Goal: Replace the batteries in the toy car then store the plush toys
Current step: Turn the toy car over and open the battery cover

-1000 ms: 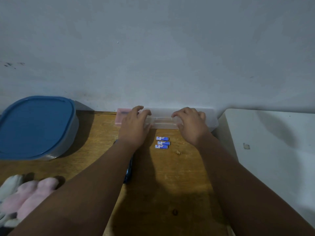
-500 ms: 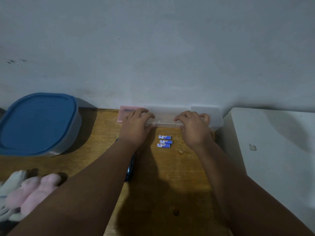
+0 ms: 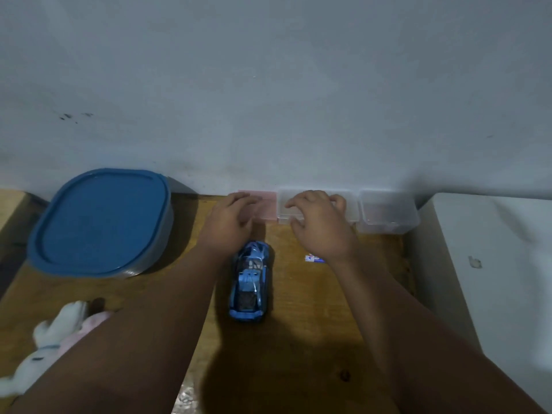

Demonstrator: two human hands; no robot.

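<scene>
— Any sign of the small shiny blue toy car (image 3: 250, 282)?

— Lying roof up on the brown wooden table (image 3: 298, 354), between the two forearms, lengthwise toward the wall, just short of the left hand (image 3: 230, 224). Touched by neither hand.

— And the fingers of that left hand?

— Laid fairly straight and close together over the pink end section (image 3: 264, 206) of the long clear plastic compartment box (image 3: 388, 213) against the wall. Resting there, clamping nothing.

— And of the right hand (image 3: 321, 227)?

— Bent and spread like a claw over the box's clear middle section, with the thumb at the near edge. Gripping that section, by the look of it.

— Any blue-and-white batteries (image 3: 313, 258)?

— Lying on the table close to the car, mostly hidden under the right wrist. Impossible to count.

— How far along, then?

— Barely begun, at a guess. Sitting roof up, so hiding its underside; no telling whether opened yet. As for the batteries: out on the wood, not visibly in the car. Probably busy with the box first.

— And the storing?

— Not done. Look at the white and pink plush toys (image 3: 56, 333): lying loose at the near left of the table, partly behind the left forearm, well apart from the big round-cornered tub with a blue lid (image 3: 101, 222), itself closed. Left to do: opening the car, swapping the batteries, closing up, then putting the toys away, likely into that tub.
</scene>
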